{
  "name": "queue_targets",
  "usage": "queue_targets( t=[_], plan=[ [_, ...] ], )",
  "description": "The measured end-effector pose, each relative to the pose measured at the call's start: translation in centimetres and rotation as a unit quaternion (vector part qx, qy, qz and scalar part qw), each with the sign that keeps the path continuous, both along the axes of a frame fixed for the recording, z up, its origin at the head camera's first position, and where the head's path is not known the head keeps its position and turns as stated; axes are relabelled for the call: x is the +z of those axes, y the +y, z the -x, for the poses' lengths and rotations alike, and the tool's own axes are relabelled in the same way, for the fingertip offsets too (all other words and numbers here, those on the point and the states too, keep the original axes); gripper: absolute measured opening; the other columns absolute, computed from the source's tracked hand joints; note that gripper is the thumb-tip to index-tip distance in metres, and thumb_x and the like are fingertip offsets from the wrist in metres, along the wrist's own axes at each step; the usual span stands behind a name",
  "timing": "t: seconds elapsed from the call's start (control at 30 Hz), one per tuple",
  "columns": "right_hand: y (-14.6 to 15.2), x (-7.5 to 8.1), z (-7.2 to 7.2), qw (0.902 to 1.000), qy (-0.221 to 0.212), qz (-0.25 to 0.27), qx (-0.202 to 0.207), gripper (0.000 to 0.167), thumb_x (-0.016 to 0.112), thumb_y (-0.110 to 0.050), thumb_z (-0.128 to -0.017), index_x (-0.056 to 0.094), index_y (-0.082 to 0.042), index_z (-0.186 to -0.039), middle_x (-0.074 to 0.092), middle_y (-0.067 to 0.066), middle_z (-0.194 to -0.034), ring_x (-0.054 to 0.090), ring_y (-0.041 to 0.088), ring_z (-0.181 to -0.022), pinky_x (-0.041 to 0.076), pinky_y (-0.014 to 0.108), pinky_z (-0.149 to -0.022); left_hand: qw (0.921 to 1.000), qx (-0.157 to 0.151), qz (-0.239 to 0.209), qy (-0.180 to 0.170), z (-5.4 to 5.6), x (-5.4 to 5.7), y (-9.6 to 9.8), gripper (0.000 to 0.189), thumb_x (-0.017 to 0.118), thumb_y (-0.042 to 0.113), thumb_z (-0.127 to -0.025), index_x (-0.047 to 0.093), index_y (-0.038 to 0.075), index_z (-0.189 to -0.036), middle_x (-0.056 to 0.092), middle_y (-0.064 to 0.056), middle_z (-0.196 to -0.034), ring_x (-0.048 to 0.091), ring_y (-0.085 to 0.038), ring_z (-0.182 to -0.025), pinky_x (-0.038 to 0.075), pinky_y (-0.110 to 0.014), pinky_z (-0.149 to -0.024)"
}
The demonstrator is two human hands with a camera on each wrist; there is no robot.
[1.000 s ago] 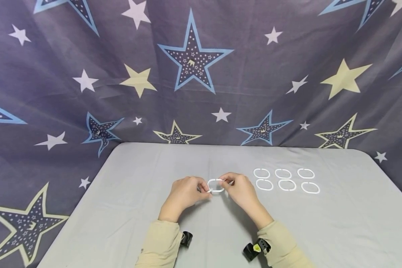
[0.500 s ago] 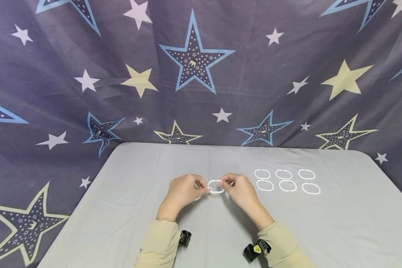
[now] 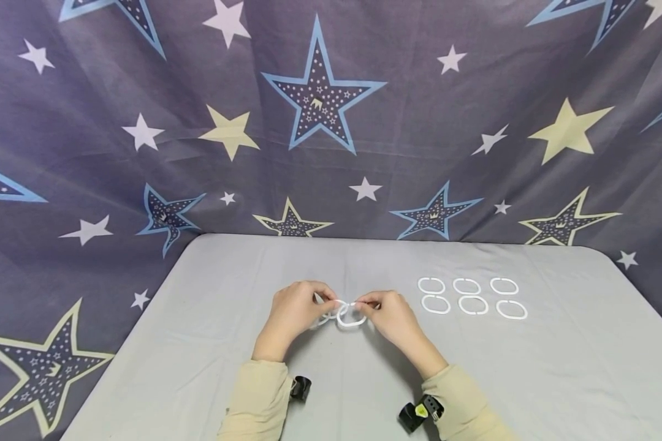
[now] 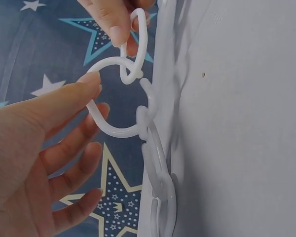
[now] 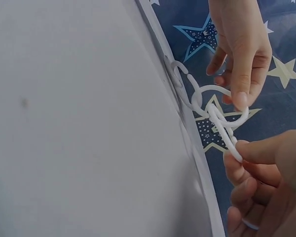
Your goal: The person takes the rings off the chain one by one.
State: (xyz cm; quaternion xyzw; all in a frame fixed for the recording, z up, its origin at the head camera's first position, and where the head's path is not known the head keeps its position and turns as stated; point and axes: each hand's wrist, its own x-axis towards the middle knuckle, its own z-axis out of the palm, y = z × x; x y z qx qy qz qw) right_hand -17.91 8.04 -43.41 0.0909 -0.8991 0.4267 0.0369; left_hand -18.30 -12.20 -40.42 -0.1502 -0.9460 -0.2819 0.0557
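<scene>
Between thumb and fingertips, my left hand (image 3: 293, 313) pinches a white oval plastic chain link (image 4: 121, 133) with a gap in its side. My right hand (image 3: 393, 320) pinches another such link (image 5: 223, 132) by its end. The two links cross near the left link's gap, and the right one appears hooked through the left one. From the left link a short chain of joined links (image 4: 160, 183) trails down towards the table, partly hidden behind my left hand in the head view.
Several loose white links (image 3: 473, 305) lie in two rows on the right of the grey cloth-covered table (image 3: 579, 355). A star-patterned curtain (image 3: 331, 171) hangs behind and beside it. Both wrists wear black cameras (image 3: 300, 389).
My left hand has drifted left and slightly up, uncovering more of the chain. The right hand's link has tilted and moved slightly down and left, and now overlaps the left hand's link.
</scene>
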Motion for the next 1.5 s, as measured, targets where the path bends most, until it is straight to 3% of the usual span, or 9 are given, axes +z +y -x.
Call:
queue_targets(
  t=[0.2,0.57,0.9,1.13,1.5],
  plan=[
    [-0.23,-0.03,-0.22,0.9994,-0.015,0.021,0.022,0.007,0.073,-0.012,-0.089,0.078,-0.007,-0.091,0.071,-0.001,-0.080,0.056,0.010,-0.068,0.047,0.028,-0.062,0.9999,0.007,-0.010,0.013,0.16,-0.07,0.00,0.007,0.080,0.037,-0.082,0.076,0.032,-0.084,0.065,0.021,-0.077,0.052,-0.001,-0.062,0.042,-0.031,-0.061],
    [-0.76,-0.29,-0.39,0.9942,-0.054,0.074,0.056,0.012,0.071,-0.011,-0.090,0.077,-0.001,-0.093,0.072,0.005,-0.082,0.057,0.011,-0.069,0.047,0.026,-0.062,0.9997,0.010,-0.020,0.000,0.29,0.04,0.03,0.007,0.077,0.033,-0.085,0.076,0.030,-0.091,0.063,0.016,-0.071,0.054,-0.004,-0.063,0.043,-0.032,-0.063],
    [-0.77,-0.68,-0.21,0.9893,-0.075,0.119,0.037,0.014,0.070,-0.010,-0.090,0.076,0.002,-0.093,0.074,0.011,-0.088,0.064,0.014,-0.079,0.050,0.030,-0.071,0.9989,-0.001,-0.047,0.002,0.32,0.00,0.05,0.005,0.077,0.024,-0.087,0.075,0.022,-0.091,0.070,0.011,-0.082,0.061,-0.008,-0.073,0.048,-0.034,-0.070],
    [-0.86,-0.68,-0.29,0.9869,-0.083,0.131,0.046,0.016,0.070,-0.011,-0.090,0.076,0.004,-0.093,0.074,0.012,-0.087,0.064,0.014,-0.079,0.050,0.031,-0.074,0.9986,0.002,-0.053,0.008,0.28,-0.18,-0.13,0.005,0.077,0.023,-0.087,0.074,0.022,-0.091,0.070,0.012,-0.082,0.063,-0.010,-0.077,0.048,-0.036,-0.072],
    [-0.79,-0.51,-0.35,0.9879,-0.083,0.119,0.055,0.017,0.070,-0.013,-0.091,0.076,0.003,-0.093,0.073,0.011,-0.083,0.059,0.010,-0.072,0.047,0.029,-0.067,0.9982,0.016,-0.050,0.027,0.54,-0.36,-0.42,0.004,0.077,0.022,-0.087,0.074,0.022,-0.089,0.067,0.012,-0.080,0.062,-0.011,-0.078,0.047,-0.035,-0.069]
  ],
)
